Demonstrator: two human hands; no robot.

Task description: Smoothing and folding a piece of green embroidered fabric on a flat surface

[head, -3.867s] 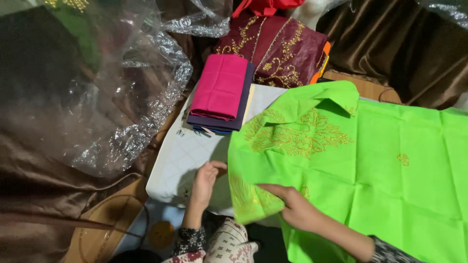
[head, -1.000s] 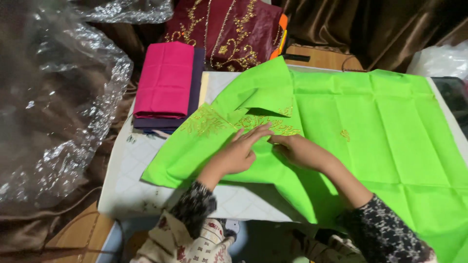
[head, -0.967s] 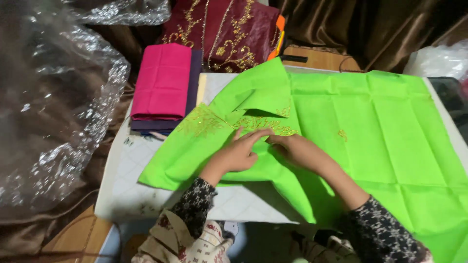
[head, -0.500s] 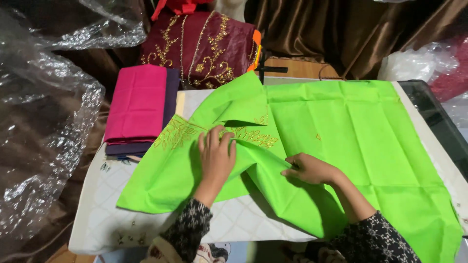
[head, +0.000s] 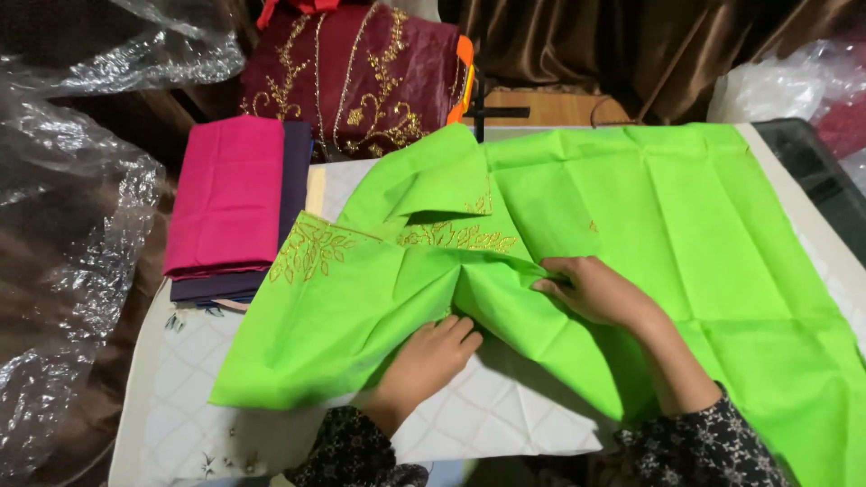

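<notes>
- The clear plastic wrap (head: 63,271) lies off the left edge of the white quilted board (head: 469,419); its left part is cut off by the picture.
- The stack of folded cloths, pink on top (head: 225,203), sits at the far left corner of the board, and the maroon embroidered cloth (head: 352,77) lies behind it.
- The bright green embroidered cloth (head: 704,234) covers the board from the middle to the right edge. Its left flap with gold embroidery (head: 311,248) reaches toward the pink stack.
- The left hand (head: 433,356) is near the front edge, fingers curled together and tucked under the fold of the green cloth. I cannot tell if it pinches the cloth.
- The right hand (head: 595,289) is at the middle of the board, fingers together, pinching a ridge of the green cloth.
- To do this well, I think both hands should pull the fold evenly, so the crease stays straight and the embroidery does not wrinkle.
- The fingertips of the left hand are hidden, and the right end of the cloth is cut off.
</notes>
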